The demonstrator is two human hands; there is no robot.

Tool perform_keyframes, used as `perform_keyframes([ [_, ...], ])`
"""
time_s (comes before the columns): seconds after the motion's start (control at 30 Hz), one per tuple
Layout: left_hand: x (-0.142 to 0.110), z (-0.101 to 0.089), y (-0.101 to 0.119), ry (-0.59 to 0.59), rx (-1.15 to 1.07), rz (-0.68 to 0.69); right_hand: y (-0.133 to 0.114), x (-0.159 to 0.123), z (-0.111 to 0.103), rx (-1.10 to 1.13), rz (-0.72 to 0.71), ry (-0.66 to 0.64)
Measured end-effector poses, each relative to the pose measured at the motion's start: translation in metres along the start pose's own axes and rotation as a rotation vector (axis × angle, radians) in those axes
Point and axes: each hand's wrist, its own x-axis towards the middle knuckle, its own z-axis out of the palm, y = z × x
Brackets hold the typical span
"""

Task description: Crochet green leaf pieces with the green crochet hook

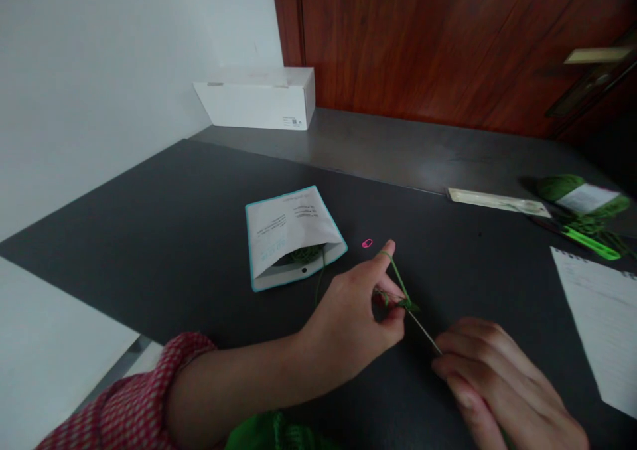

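Observation:
My left hand (358, 307) pinches a small piece of green crochet work (409, 305) between thumb and fingers, its index finger raised with green yarn (397, 271) looped over it. My right hand (497, 377) is closed on a thin crochet hook (424, 330), whose shaft runs up-left into the stitches. The hook's grip is hidden inside the right hand. From a white pouch with a blue edge (283, 227), a strand of the yarn trails toward my left wrist; more green yarn (306, 254) shows in its opening. A pink stitch marker (367, 243) lies just beyond the left fingertips.
At the far right are a green yarn skein (552, 188) with a white label, a bright green-handled tool (592, 243) and a long pale packet (497, 201). A spiral notepad (597, 324) lies nearer. A white box (259, 105) stands at the back against the wall.

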Motion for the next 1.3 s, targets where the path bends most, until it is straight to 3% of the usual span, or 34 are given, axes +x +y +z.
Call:
perform_keyframes([
  [0.2,0.002,0.001,0.001,-0.026,-0.018,-0.025,-0.001,0.01,-0.008,0.003,-0.031,-0.063],
  [0.5,0.005,-0.001,0.001,-0.024,-0.078,-0.097,0.004,-0.008,0.001,0.176,0.075,0.023],
  [0.77,0.004,0.0,0.0,-0.037,-0.064,-0.09,0.0,0.011,-0.004,0.161,0.026,0.011],
  [1.0,0.004,0.001,0.001,-0.025,-0.066,-0.116,0.003,-0.005,0.005,0.158,0.007,0.009],
  [1.13,0.004,0.002,0.0,-0.028,-0.116,-0.144,0.005,-0.003,0.002,0.266,0.117,-0.013],
  [1.3,0.005,0.001,-0.001,-0.03,-0.173,-0.154,0.008,-0.011,0.007,0.551,0.382,0.143],
])
